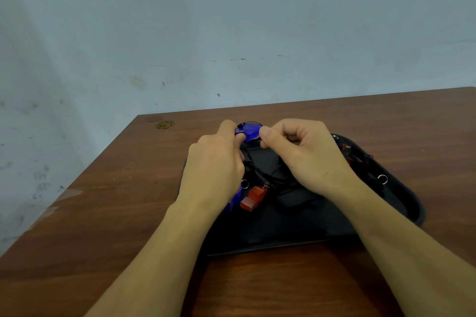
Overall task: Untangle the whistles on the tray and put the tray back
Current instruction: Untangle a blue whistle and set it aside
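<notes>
A black tray lies on the brown wooden table. Above its far edge, a blue whistle is held between both hands. My left hand pinches its left side and my right hand pinches its right side with thumb and curled fingers. Black cords hang from the whistle down onto the tray. A red whistle with a metal ring lies beside my left wrist, and a bit of another blue whistle peeks from under that wrist. Another red whistle lies at the tray's right end.
A second metal ring lies on the tray's right part. The table's left edge runs diagonally beside a pale blue wall. A small gold mark sits near the table's far left corner.
</notes>
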